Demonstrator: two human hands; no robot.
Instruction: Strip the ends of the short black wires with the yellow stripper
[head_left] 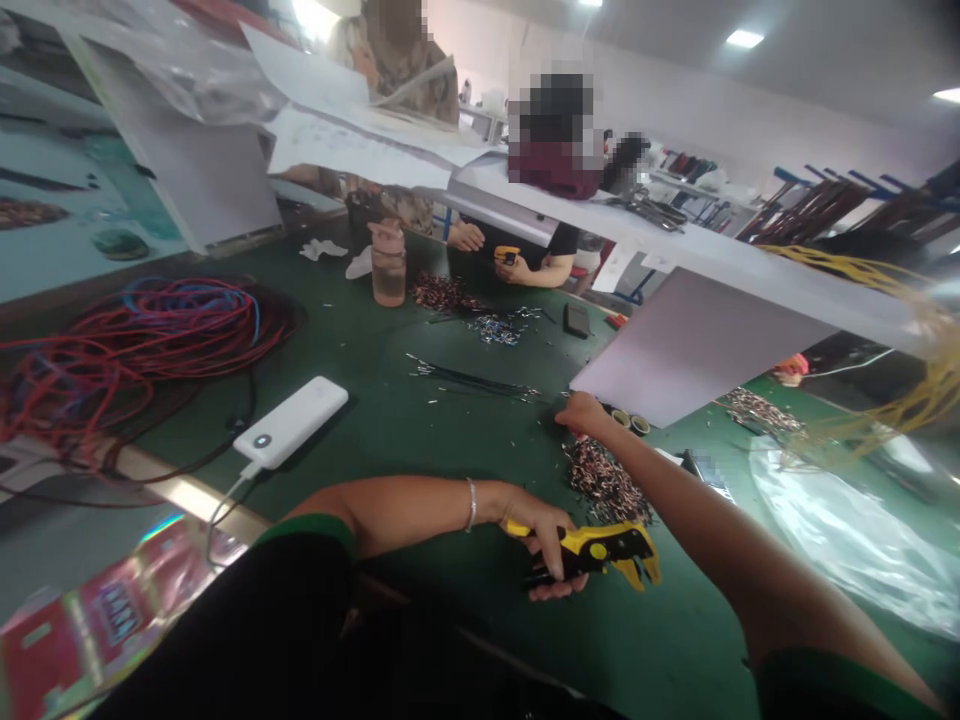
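Note:
My left hand [544, 545] is wrapped round the handles of a yellow and black wire stripper [600, 548], its jaws pointing right. My right hand [581, 413] reaches forward with fingers bent together, close to the right ends of a bundle of thin black wires [480, 382] lying on the green table [360, 430]. Whether those fingers pinch a wire is too small to make out. A heap of short cut wire pieces [604, 475] lies between my forearms.
A white power bank [291, 422] with a cable and coiled red and blue wires [165, 330] lie at left. A bottle [388, 265] stands at the back. Across the table, a person's hand holds a yellow tool [508, 255]. A raised shelf [675, 235] spans the table; plastic film [840, 530] lies right.

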